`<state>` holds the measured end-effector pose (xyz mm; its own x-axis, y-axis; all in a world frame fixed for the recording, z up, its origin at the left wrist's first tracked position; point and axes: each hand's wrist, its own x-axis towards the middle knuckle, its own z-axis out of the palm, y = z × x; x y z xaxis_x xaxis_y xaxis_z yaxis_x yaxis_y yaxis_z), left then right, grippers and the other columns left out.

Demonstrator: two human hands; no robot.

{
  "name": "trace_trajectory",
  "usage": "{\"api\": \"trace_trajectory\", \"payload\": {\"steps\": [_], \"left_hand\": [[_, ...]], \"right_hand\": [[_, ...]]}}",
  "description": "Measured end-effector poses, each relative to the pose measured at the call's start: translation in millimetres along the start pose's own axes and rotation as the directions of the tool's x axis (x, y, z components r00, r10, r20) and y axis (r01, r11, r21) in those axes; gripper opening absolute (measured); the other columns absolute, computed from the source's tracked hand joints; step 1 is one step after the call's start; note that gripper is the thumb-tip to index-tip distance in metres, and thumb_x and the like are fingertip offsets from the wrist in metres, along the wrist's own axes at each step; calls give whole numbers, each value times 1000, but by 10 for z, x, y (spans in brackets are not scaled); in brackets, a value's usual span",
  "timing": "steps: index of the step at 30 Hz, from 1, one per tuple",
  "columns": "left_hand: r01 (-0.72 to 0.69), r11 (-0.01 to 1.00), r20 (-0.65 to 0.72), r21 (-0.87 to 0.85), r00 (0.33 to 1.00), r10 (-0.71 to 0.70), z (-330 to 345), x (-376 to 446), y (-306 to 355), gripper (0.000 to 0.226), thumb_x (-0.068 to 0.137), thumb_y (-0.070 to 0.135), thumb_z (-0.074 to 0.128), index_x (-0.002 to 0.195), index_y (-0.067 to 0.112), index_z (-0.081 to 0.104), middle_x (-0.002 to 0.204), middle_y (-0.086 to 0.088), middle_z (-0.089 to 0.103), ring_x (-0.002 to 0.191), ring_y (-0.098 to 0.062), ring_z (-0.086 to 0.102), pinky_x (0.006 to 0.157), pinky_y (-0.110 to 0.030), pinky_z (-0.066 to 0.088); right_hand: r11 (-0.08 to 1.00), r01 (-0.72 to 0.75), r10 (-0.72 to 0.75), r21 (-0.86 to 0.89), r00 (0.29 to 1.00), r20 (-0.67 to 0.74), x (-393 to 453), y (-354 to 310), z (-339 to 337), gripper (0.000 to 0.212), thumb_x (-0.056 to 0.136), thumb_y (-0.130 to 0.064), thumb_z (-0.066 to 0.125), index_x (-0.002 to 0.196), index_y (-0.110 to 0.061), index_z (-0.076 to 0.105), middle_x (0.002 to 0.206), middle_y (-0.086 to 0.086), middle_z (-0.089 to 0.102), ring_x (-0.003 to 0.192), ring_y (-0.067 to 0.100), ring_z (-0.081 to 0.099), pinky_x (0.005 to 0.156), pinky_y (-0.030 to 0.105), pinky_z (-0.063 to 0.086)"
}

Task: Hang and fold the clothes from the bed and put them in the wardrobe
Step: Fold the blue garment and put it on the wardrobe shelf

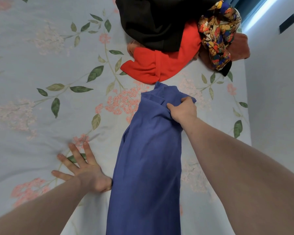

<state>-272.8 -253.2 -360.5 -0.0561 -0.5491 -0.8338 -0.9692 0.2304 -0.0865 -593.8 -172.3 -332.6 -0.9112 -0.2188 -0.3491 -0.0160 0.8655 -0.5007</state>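
On the bed [41,124], seen from the head camera, a blue garment [148,158] lies as a long narrow strip running away from the person. Its far end is bunched in the right hand [182,111], whose fingers and thumb are curled round a fold of the cloth. Left of that grip and nearer the person, the left hand [82,168] lies flat on the floral sheet with fingers straight and spread, holding nothing; the heel of the palm touches the strip's left edge. Just beyond the gripped end sits a pile of clothes: a red garment [161,65] nearest, almost touching the blue tip, a black garment [153,22] lying over it, and to the right of these a patterned cloth [217,36] over a rust cloth [239,46]. Right of the grip, past the mattress edge, stands a pale wall [275,90].
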Motion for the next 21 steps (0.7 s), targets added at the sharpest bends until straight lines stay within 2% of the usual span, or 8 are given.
{"api": "trace_trajectory", "payload": {"steps": [1,2,3,7,11,15,18,21], "left_hand": [[-3,1000,-3,6,1000,3,-10,-13,10,169,45,59,79,130,20,-61,130,-17,-70,132,-57,-48,105,-83,-11],[-6,1000,-6,9,1000,6,-24,-20,16,168,46,59,79,131,20,-60,130,-17,-70,132,-57,-48,106,-82,-10],[-7,1000,-12,10,1000,7,-31,-22,21,167,47,58,80,131,20,-60,130,-17,-70,130,-57,-50,107,-82,-9],[1,1000,-19,7,1000,-1,-15,-14,14,169,45,61,80,131,20,-60,130,-17,-70,122,-56,-55,107,-83,-7],[-9,1000,-14,6,1000,9,-18,14,21,169,42,58,78,130,21,-61,131,-17,-70,130,-58,-50,105,-83,-9],[-29,1000,-13,11,999,30,-55,33,-16,168,41,60,77,121,22,-66,126,-15,-72,112,-58,-58,103,-84,-10],[-53,998,-46,29,997,54,-63,16,-39,164,43,57,76,117,22,-67,124,-15,-73,111,-57,-58,104,-84,-9],[-72,997,-103,40,992,76,-80,-35,-32,160,47,52,76,115,22,-66,127,-15,-71,133,-59,-46,106,-84,-8]], "right_hand": [[999,32,-32,-5,999,-4,8,24,0,19,91,-33,73,88,-17,63,87,0,65,85,28,64,77,34,49],[999,30,-29,23,999,-27,27,42,1,24,92,-30,70,74,-18,59,76,-1,62,75,25,61,73,32,48],[996,41,-35,75,996,-79,26,44,-7,25,93,-29,68,72,-18,59,74,-2,61,73,23,60,72,31,47],[907,5,103,421,967,-234,26,0,-72,10,95,-31,66,91,-22,63,90,-3,67,87,22,65,79,29,50],[904,-125,200,409,969,-146,43,158,-119,12,97,-34,66,97,-22,62,117,5,69,92,23,60,83,31,50],[897,-166,231,410,966,-114,-466,515,-31,58,96,-45,66,141,-13,49,140,11,58,120,31,61,100,37,48],[904,-131,161,408,986,-41,-1191,970,167,57,97,-41,69,139,-10,48,126,12,59,116,28,60,106,38,45],[867,-209,176,453,978,115,-1693,1323,173,44,98,-39,68,130,-17,49,97,0,59,87,14,62,81,24,49]]}}
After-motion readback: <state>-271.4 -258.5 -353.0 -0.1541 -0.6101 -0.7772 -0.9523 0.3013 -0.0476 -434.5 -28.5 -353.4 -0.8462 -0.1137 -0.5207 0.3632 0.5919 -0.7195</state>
